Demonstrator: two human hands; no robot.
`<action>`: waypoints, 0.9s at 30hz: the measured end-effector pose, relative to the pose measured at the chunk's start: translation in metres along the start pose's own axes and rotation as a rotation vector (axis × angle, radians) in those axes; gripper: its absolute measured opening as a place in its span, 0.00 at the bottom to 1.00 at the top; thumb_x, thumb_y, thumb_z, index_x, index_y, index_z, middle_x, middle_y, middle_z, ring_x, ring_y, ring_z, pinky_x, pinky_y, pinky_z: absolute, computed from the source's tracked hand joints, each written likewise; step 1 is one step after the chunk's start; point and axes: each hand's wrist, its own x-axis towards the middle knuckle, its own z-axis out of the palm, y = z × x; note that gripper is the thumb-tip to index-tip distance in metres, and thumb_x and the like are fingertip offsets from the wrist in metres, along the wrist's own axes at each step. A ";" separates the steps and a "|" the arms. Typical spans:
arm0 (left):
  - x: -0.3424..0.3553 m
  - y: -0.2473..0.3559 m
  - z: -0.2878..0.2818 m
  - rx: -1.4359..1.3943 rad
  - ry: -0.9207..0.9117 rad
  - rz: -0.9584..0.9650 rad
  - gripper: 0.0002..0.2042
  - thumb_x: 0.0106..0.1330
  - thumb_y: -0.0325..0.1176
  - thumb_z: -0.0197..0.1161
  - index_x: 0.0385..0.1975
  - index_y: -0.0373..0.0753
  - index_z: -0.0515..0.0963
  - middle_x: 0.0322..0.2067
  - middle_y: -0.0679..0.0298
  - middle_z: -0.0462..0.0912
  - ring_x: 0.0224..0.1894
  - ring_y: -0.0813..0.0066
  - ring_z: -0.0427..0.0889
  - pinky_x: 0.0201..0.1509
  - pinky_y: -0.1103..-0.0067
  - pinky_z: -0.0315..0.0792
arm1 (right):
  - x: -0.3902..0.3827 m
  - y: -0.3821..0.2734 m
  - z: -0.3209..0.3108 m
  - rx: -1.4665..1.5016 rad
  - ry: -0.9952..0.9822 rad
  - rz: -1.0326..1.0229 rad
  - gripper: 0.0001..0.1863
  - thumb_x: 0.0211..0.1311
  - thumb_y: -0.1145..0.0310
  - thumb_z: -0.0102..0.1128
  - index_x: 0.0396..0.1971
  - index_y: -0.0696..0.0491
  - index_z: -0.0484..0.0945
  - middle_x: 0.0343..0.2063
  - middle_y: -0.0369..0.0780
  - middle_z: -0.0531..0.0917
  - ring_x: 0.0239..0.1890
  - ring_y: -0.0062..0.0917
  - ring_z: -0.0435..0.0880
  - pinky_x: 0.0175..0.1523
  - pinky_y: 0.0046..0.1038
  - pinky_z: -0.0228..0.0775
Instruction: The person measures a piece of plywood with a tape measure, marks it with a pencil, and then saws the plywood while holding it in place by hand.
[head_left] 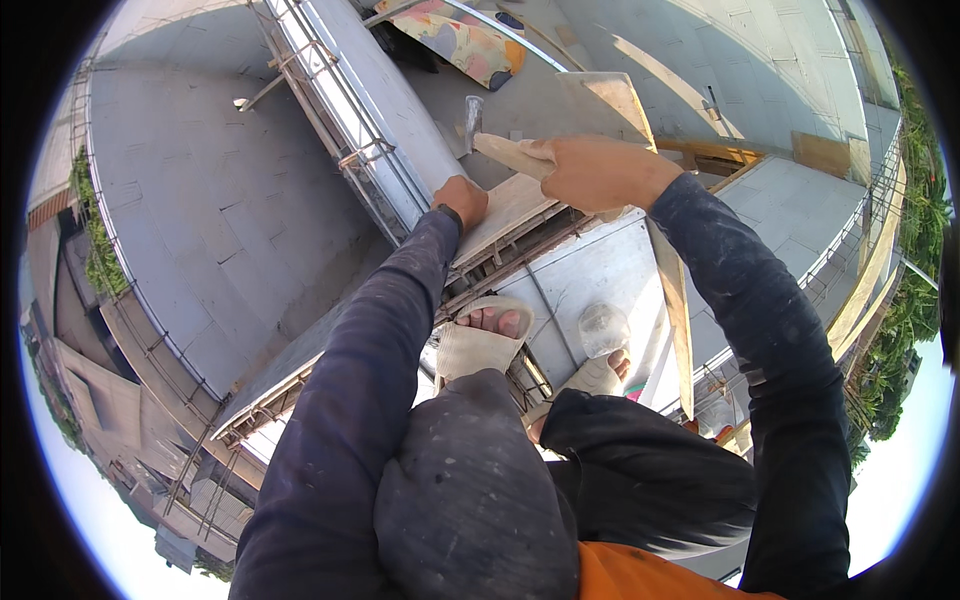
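Observation:
My right hand (610,175) is closed around the wooden handle of a hammer (514,155). The hammer's metal head points away to the left, a little beyond my left hand. My left hand (466,200) is curled closed at the near left end of a wooden board (510,218), beside the pale beam side (390,95). What its fingers hold, if anything, is hidden. A dark band circles the left wrist.
A steel rebar cage (330,95) runs along the beam, with a deep block-walled space (220,190) to the left. Below me are my sandalled feet, a clear round container (603,330) and an upright plank (672,310). A patterned cloth (455,45) lies at the far side.

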 end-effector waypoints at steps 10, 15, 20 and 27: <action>-0.157 0.029 -0.120 0.203 0.046 0.618 0.26 0.76 0.47 0.63 0.67 0.36 0.80 0.64 0.50 0.84 0.73 0.57 0.75 0.79 0.66 0.64 | -0.024 -0.018 -0.017 0.051 0.009 0.045 0.36 0.69 0.67 0.59 0.78 0.48 0.70 0.31 0.46 0.86 0.21 0.29 0.83 0.37 0.31 0.81; -0.205 -0.012 -0.069 0.460 0.235 0.694 0.26 0.77 0.50 0.63 0.67 0.40 0.80 0.64 0.54 0.83 0.76 0.60 0.71 0.86 0.57 0.53 | -0.014 -0.030 -0.018 0.011 -0.096 0.066 0.35 0.70 0.66 0.58 0.78 0.48 0.69 0.33 0.47 0.87 0.20 0.31 0.84 0.37 0.33 0.82; -0.194 -0.031 -0.040 0.419 0.329 0.648 0.23 0.78 0.45 0.61 0.67 0.41 0.79 0.62 0.57 0.85 0.75 0.63 0.72 0.86 0.55 0.51 | 0.006 -0.017 -0.006 -0.261 -0.109 -0.077 0.28 0.70 0.66 0.59 0.70 0.48 0.79 0.45 0.52 0.88 0.33 0.34 0.89 0.44 0.35 0.83; -0.185 -0.027 -0.048 0.450 0.320 0.702 0.20 0.78 0.41 0.62 0.64 0.40 0.82 0.57 0.58 0.88 0.72 0.65 0.76 0.86 0.56 0.51 | 0.026 -0.021 0.004 -0.878 -0.075 -0.489 0.11 0.67 0.67 0.62 0.31 0.54 0.92 0.39 0.45 0.91 0.42 0.40 0.91 0.48 0.36 0.85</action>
